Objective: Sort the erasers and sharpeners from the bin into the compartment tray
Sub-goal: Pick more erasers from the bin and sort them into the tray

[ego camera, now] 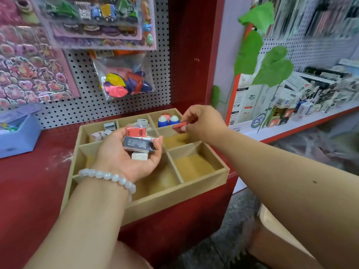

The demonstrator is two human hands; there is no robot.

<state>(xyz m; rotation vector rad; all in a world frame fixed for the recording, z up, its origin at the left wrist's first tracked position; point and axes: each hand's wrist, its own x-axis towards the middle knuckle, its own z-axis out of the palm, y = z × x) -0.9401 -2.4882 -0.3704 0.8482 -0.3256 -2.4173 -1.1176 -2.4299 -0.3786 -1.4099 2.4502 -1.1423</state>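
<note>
The right hand (pixel 202 123) pinches a small red eraser (pixel 179 126) by its end, fingers curled, above the right middle compartment of the wooden tray (pixel 174 193). The left hand (pixel 124 154) cups a stack of wrapped erasers (pixel 138 141). They look light, firm and slightly slick in wrappers; gripping the long sides seems safest.

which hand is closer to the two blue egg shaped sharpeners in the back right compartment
Right. The right hand, pinching a red eraser, is just beside the blue sharpeners. The left hand holds erasers nearer the tray's middle.
</note>
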